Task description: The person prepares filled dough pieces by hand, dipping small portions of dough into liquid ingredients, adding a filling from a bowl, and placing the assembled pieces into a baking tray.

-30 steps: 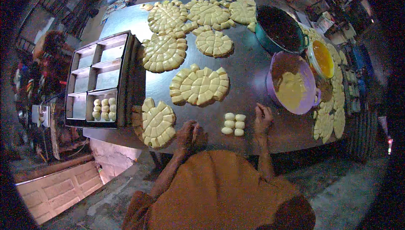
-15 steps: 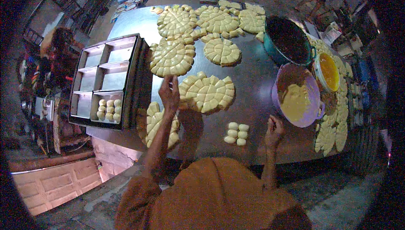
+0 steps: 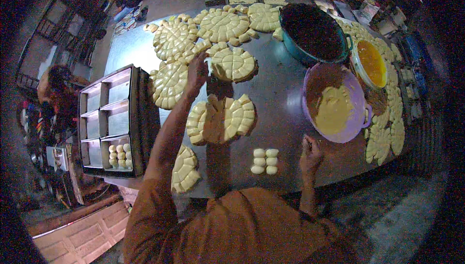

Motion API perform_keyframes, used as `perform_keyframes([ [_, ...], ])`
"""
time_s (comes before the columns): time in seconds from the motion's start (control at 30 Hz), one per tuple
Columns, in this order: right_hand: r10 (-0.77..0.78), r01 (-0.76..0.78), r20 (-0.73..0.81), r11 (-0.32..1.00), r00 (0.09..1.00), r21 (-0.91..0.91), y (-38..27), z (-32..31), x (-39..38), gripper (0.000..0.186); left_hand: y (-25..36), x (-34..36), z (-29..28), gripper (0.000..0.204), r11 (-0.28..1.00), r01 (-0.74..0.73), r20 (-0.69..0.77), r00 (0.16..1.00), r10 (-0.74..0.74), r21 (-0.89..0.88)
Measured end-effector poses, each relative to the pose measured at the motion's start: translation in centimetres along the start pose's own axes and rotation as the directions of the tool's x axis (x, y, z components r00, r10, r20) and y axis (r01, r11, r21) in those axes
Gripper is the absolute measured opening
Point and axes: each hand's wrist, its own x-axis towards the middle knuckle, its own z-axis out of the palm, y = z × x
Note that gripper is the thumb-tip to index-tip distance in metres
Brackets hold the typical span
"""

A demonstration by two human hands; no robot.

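- Head view: the left hand (image 3: 197,73) is at the left edge of a cut dough round (image 3: 234,64) on the worktop (image 3: 276,102); something whitish shows at its fingertips, but I cannot tell whether it grips it or how open it is.
- Right hand (image 3: 311,155): fingers curled, over the worktop below the purple bowl (image 3: 357,94); whether it holds anything is hidden.
- Risk: the left forearm reaches out over the dough, so a low sleeve or elbow might smear the nearest round (image 3: 186,171) or knock the tray (image 3: 116,118).
- Risk: rounds at the far end touch, so their pieces could stick together; tugging one might stretch its neighbour.
- Risk: the right hand is near the bowl, and a bump could push it into the tub (image 3: 356,65) and spill the orange liquid.
- Count, balls (image 3: 259,161): six on the worktop, two columns of three; seemingly nine in one tray compartment.
- Count, tray compartments: six, five without balls.
- Count, rounds: seven on the main area; those packed along the right side run together, uncountable.
- Count, vessels: one purple bowl, one tub, one green basin (image 3: 291,47).
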Motion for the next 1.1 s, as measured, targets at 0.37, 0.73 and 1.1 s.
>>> perform_keyframes([
  [0.37,0.074,-0.076,-0.045,0.996,0.996,-0.053,-0.4,-0.3,0.3,0.016,-6.6,9.9,-0.7,0.055,0.588,-0.768,0.615,0.598,0.514,0.255],
  [0.73,0.064,-0.064,0.025,0.998,0.998,-0.011,-0.7,0.1,1.2,0.016,-9.1,11.5,-1.5,0.039,0.736,-0.653,0.524,0.696,0.491,0.178],
  [1.1,-0.116,0.102,0.073,0.979,0.991,0.175,-6.1,1.7,0.8,0.019,7.1,3.1,-7.9,0.046,0.979,0.181,0.387,0.913,-0.132,-0.092],
])
